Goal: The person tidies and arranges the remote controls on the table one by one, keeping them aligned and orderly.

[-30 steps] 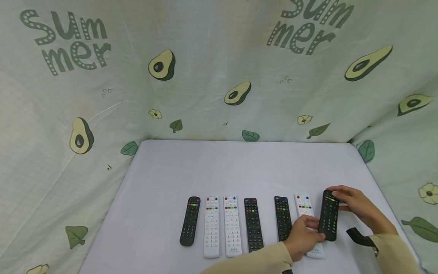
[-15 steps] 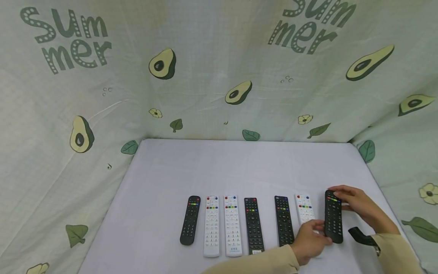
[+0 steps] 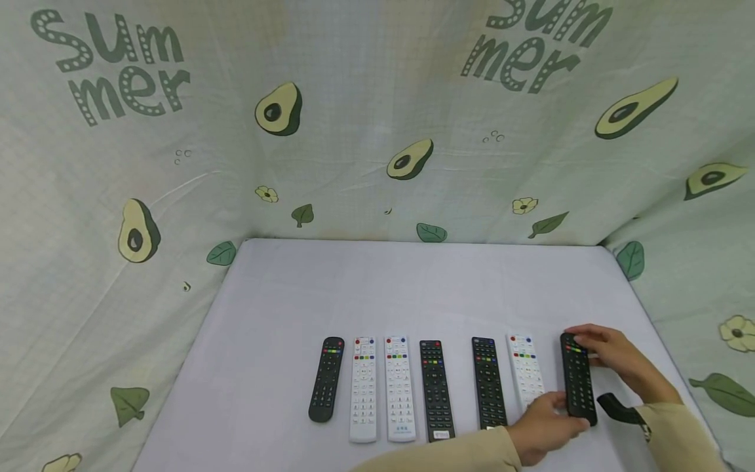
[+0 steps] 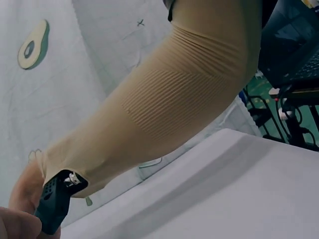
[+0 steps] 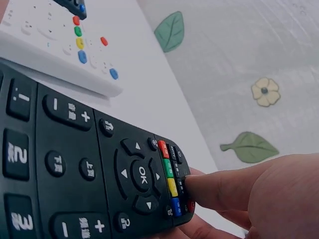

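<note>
A black remote control [image 3: 579,380] is held at both ends, over the right of the white table. My left hand [image 3: 545,426] pinches its lower end. My right hand [image 3: 616,359] grips the upper end; in the right wrist view, the thumb [image 5: 224,189] lies on top near the coloured buttons and the fingers are underneath. A white remote control [image 3: 525,367] lies just left of the held one, its lower part hidden by my left hand. In the left wrist view only part of my left hand [image 4: 19,224] shows at the bottom left corner.
Leftward along the row lie a black remote [image 3: 488,380], another black one [image 3: 436,387], two white ones [image 3: 400,387] and a rounded black one [image 3: 326,380]. The table [image 3: 413,282] meets a patterned cloth [image 3: 342,131] at the back and sides.
The held remote has shifted slightly right and toward the person, and its lower end has swung right. My left hand has moved right with it; my right hand has barely moved.
</note>
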A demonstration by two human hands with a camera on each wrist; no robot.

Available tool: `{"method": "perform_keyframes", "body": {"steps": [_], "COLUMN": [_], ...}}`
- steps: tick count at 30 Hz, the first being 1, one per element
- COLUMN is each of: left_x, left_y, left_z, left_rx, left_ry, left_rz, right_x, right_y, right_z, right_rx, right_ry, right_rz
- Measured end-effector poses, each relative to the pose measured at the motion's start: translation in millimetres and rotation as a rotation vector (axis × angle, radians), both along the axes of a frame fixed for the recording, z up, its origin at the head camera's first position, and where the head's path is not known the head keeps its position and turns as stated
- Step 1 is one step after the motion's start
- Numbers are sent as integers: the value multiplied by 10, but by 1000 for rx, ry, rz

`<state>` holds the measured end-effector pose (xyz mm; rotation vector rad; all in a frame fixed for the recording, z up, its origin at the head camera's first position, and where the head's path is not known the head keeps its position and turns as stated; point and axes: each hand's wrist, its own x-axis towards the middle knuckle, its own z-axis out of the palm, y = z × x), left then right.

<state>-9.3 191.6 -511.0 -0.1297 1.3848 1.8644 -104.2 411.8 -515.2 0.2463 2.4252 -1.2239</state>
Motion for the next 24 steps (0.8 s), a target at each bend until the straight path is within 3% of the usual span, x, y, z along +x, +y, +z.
{"method": "perform_keyframes", "body": {"steps": [3,6,10,13,20,24], "left_x": [-38,-118,-206,-233,-164,-180], "left_y": [82,234,440,517,512,524], "left_z": [-71,-289,-666,-824,-725,-794], "left_rx": [38,85,142,166,138,129], "left_ry": [-65,-152,-244,-280,-238,-237], "left_rz": [-5,-28,-50,-48,-46,-84], "right_x": [14,24,33,37,50,62], "right_y": [-26,-41,-41,-32,-38,-57], "right_z": [-9,-15,-23,-39,-81,-99], "right_rx": [13,15,12,18,71,120], "right_ry": [3,4,-5,-3,42,68], "right_rz": [5,6,7,16,29,38]}}
